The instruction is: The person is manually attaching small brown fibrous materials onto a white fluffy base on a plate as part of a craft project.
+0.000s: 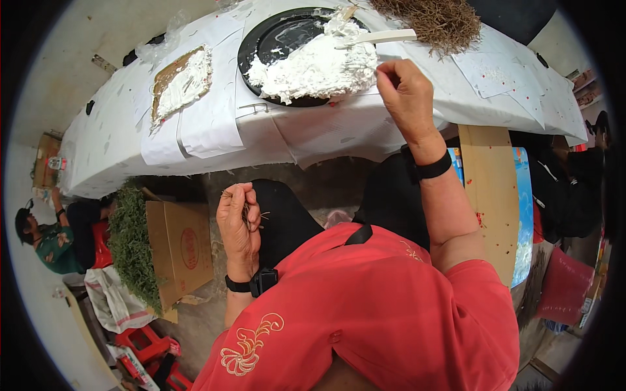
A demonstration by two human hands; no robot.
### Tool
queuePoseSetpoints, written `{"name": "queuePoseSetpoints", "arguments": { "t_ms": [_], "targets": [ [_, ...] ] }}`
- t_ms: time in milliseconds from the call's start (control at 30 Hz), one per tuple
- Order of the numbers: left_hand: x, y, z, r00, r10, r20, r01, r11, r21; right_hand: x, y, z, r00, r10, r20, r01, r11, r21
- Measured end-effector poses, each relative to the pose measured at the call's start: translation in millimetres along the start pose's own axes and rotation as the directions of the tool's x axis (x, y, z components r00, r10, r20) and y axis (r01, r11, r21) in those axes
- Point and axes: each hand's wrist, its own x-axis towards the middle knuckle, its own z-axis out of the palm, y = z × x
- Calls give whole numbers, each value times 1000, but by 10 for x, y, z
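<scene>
— What did we have in our left hand [238,218], down near our lap?

— A little bunch of thin, dry, straw-coloured stems [250,213]. Our fingers were closed tight around them, and the stem ends poked out past our thumb. That hand was low, in front of our red shirt.

— And our right hand [404,98]?

— It was up at the near edge of the long table covered in white paper [215,124]. Our fingertips were pinched together, but we could not tell if a stem was between them. It was too small to see.

— Which hand was closer to the white stuff?

— The right one, by a lot. The big heap of white paste [316,65] sat on a round black tray [274,39], and it lay just to the left of our right hand, almost touching. Our left hand was well apart from it, below the table edge.

— What lay on top of the heap?

— A flat white spreading stick [378,38]. Its long side ran left to right, just beyond our right hand.

— And farther back?

— A pile of dry brown twigs [437,19] at the far edge of the table. Off to the left lay a brown board smeared with more white paste [182,81].
</scene>
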Motion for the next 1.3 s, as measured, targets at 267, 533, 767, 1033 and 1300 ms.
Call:
{"name": "queuePoseSetpoints", "arguments": {
  "t_ms": [267,533,767,1033,1300],
  "targets": [
    [45,10,-23,999,40,-20,-40,999,-15,64,29,-20,944,-331,-13,331,943,18],
    [35,-8,-24,1000,27,-6,-27,997,-70,40,35,-42,917,-358,174,381,917,-120],
    [27,-10,-28,999,30,-15,-31,997,-69,88,-220,-43,977,211,33,-182,740,647],
    [6,5,-45,999,40,-17,-41,997,-61,42,86,22,988,-138,64,146,979,-140],
    [19,-29,-43,1000,18,-20,-18,1000,-21,79,6,12,986,-164,-6,163,982,-95]
  ]
}}
